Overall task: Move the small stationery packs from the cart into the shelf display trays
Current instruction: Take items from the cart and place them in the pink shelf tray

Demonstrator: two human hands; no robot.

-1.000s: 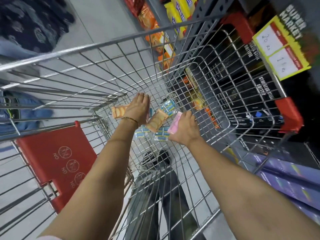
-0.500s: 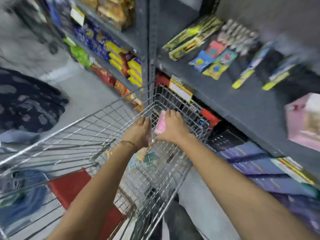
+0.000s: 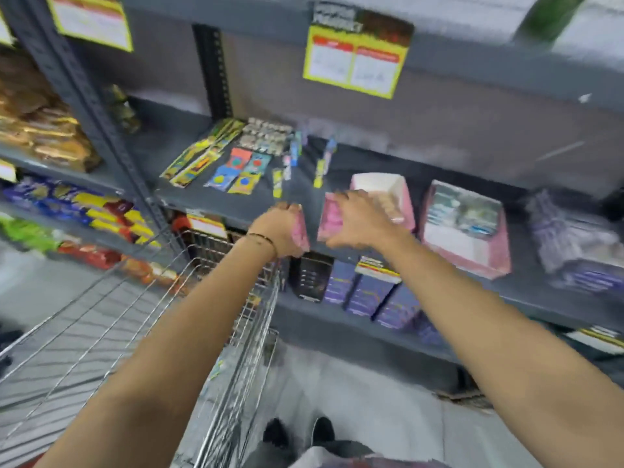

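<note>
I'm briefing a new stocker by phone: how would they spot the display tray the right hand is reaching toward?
Find the grey metal shelf level with the wire cart's top. Behind the right hand, which grips a pink pack, stands an open pink cardboard tray. Unlike the larger pink box to its right, it has a white inside.

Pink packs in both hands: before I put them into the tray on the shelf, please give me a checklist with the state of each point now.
1. Left hand holds a pink pack: ok.
2. Right hand holds a second pink pack: ok.
3. Pink tray is directly ahead of the right hand: ok.
4. Free room in that tray: cannot tell; the hand covers part of it, and something already lies inside.
5. Neighbouring tray has goods inside: ok, but its room is unclear through the blur.
6. Hands are clear of the cart rim: ok.
</note>
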